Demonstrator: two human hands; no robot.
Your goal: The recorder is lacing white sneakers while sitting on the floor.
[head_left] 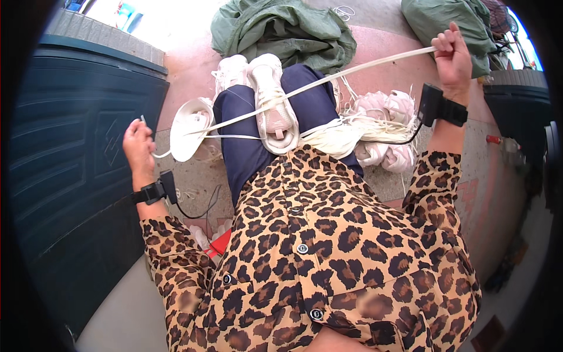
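Note:
A white and pale pink sneaker (pixel 271 88) lies between my thighs, its toe pointing away and its opening near my belly. A flat white shoelace (pixel 352 70) crosses over it. High at the right, my right hand (pixel 453 56) is closed on this lace and holds it taut. Out to the left, my left hand (pixel 139 142) pinches a white lace, with a short end above the fingers and a strand below. Beside it is a white oval piece (pixel 186 132), whose kind I cannot make out. A bundle of loose white laces (pixel 328 139) lies on my right thigh.
More pale sneakers (pixel 387 108) are heaped on the floor to the right, and another white sneaker (pixel 233 71) stands beyond my left knee. Green sacks (pixel 281 35) lie ahead. A dark blue door panel (pixel 88 129) rises at the left. Cables hang from both wristbands.

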